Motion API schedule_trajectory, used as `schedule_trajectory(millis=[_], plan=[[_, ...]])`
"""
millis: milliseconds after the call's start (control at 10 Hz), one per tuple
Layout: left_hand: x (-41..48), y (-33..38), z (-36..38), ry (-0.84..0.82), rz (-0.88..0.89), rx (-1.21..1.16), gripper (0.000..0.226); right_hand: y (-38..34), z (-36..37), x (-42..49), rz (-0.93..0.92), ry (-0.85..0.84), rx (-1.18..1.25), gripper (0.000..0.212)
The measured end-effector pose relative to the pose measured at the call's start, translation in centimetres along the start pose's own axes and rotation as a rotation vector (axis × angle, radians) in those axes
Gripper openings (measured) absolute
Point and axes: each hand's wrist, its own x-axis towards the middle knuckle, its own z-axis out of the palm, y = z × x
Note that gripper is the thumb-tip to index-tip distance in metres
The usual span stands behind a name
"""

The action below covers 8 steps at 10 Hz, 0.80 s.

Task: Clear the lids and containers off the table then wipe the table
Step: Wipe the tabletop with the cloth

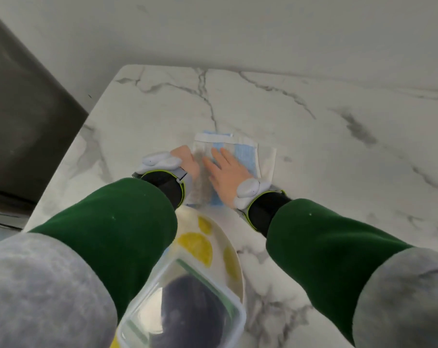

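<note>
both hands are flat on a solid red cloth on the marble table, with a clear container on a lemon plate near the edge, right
Not quite: the cloth is blue and white, not solid red, as the head view shows. The rest holds: the left hand and right hand press it on the marble table, with the clear container on the lemon plate nearer the edge.

Left hand (186, 159) fingers hidden behind wrist tracker (160, 160). Clear container (185, 307) cut off by bottom edge, blurred. Plate (228, 249) mostly covered by it and left sleeve (117, 222). Cloth (238, 151) near edge under both hands.
</note>
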Motion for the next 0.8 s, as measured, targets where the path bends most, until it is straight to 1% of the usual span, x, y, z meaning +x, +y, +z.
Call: schedule_trajectory(millis=[100,200,300,400,500,600,700,800], plan=[[1.8,0.7,0.7,-0.034,0.032,0.026,0.041,0.7,1.9,0.8,0.027,0.022,-0.029,0.056],[3.4,2.1,1.5,-0.011,0.032,0.041,0.016,3.6,3.6,0.0,0.118,0.088,-0.097,0.063],[5.0,3.8,2.3,0.064,0.047,0.084,0.03,9.8,3.3,-1.5,0.354,0.221,-0.071,0.069],[6.0,5.7,3.3,0.054,0.198,0.044,0.04,16.1,2.1,-2.5,0.629,0.252,0.012,0.073],[7.3,6.8,4.3,0.023,0.324,0.133,0.053,16.3,1.7,-1.2,0.737,0.292,-0.011,0.079],[8.8,7.1,4.8,0.03,0.251,0.087,0.051,12.3,1.1,2.8,0.523,0.25,-0.019,0.079],[9.8,7.8,5.0,0.085,0.21,0.063,0.05,8.8,0.5,6.1,0.305,0.207,-0.068,0.078],[10.4,8.7,5.8,0.048,0.169,0.056,0.057,10.2,0.0,6.9,0.235,0.215,-0.093,0.076]])
